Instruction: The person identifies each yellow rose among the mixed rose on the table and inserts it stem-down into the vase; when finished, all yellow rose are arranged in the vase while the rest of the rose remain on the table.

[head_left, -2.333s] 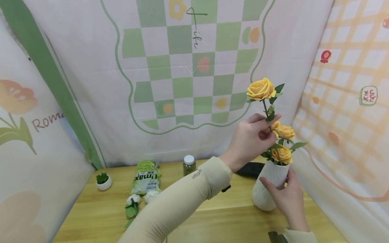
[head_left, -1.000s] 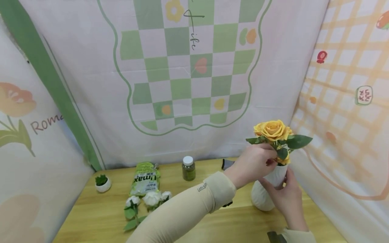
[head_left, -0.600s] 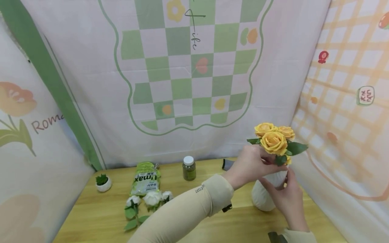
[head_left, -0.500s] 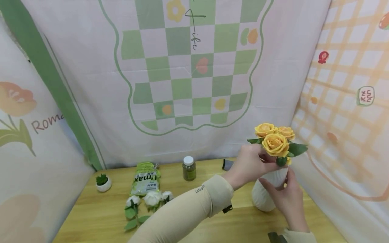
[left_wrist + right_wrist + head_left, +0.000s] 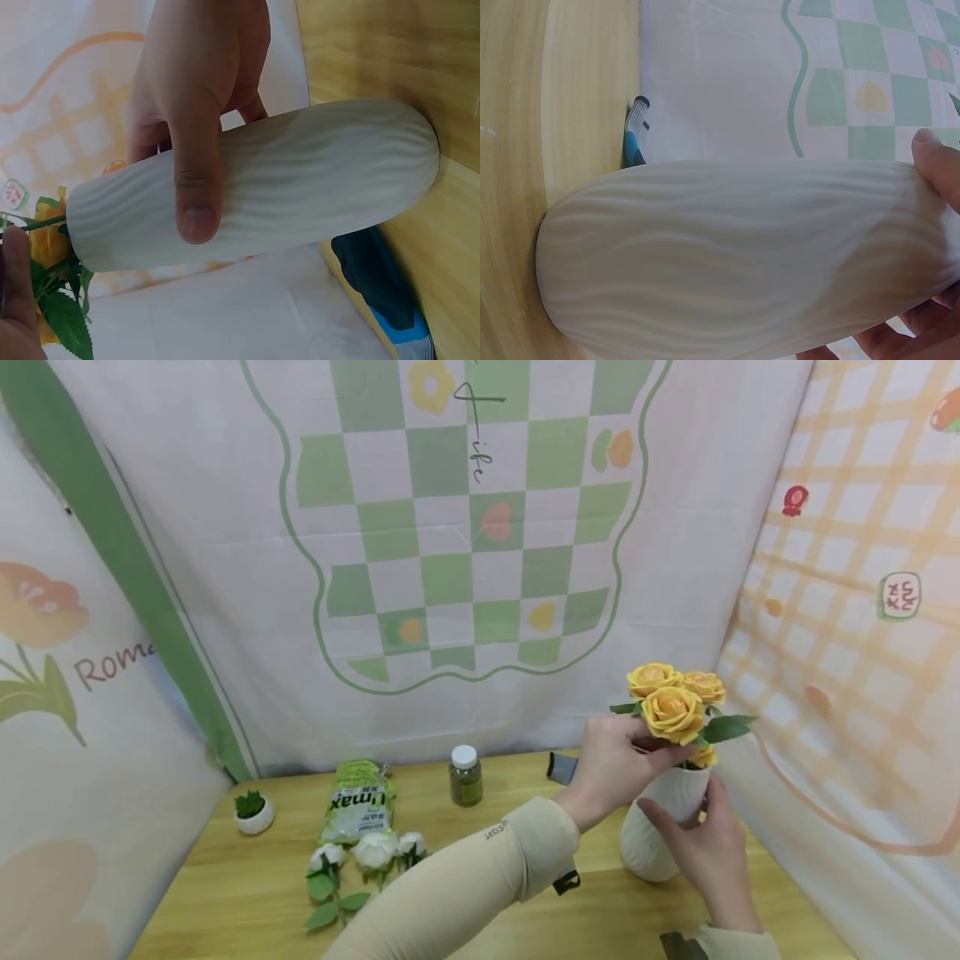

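Note:
A white rippled vase (image 5: 651, 847) stands on the table at the right, slightly tilted. My right hand (image 5: 712, 852) grips it below the mouth; in the left wrist view the right thumb (image 5: 196, 199) lies across the front of the vase. At the mouth, my left hand (image 5: 618, 764) pinches the stem of a yellow rose (image 5: 672, 714), whose bloom sits in front of the others. More yellow roses (image 5: 705, 687) with green leaves stand in the vase. The lower stems are hidden inside it. In the right wrist view the vase (image 5: 727, 262) hides part of the right hand (image 5: 941, 176).
White flowers (image 5: 377, 852) with green leaves lie on the wooden table (image 5: 232, 893), left of my left sleeve. Behind them are a green-and-white packet (image 5: 360, 806), a white-capped jar (image 5: 466, 781) and a small potted succulent (image 5: 253, 814). A grey, dark-edged item (image 5: 562, 768) lies behind my left hand.
My left hand has brought the held rose down from high above the vase to the level of the other blooms. Most recently it shifted slightly. The right hand stays on the vase.

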The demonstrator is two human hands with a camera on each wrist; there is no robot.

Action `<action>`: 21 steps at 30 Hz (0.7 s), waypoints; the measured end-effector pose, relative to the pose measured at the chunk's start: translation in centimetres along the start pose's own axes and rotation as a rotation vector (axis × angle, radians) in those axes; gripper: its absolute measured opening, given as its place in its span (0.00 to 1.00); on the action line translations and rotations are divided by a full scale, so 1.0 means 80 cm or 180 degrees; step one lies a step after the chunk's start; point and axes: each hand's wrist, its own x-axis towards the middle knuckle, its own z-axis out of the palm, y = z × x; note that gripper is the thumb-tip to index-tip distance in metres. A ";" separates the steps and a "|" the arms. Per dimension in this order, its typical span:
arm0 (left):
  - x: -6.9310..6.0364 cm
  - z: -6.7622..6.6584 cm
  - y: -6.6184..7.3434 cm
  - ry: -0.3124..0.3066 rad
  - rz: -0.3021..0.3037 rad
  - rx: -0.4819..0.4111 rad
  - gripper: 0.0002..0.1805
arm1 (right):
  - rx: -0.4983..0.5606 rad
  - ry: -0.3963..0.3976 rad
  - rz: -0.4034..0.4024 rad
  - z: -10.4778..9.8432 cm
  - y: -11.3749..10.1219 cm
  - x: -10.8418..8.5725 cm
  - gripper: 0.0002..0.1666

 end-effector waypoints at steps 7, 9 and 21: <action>-0.006 0.007 -0.007 -0.0057 -0.0118 -0.0075 0.07 | 0.0008 -0.0043 -0.0011 -0.003 -0.002 0.000 0.55; -0.007 0.011 -0.009 -0.0076 -0.0171 -0.0090 0.06 | 0.0021 -0.0062 -0.0002 -0.004 -0.003 -0.001 0.55; -0.015 0.018 -0.014 -0.0138 -0.0520 -0.0410 0.06 | 0.0044 -0.0064 0.0059 -0.003 -0.005 -0.001 0.56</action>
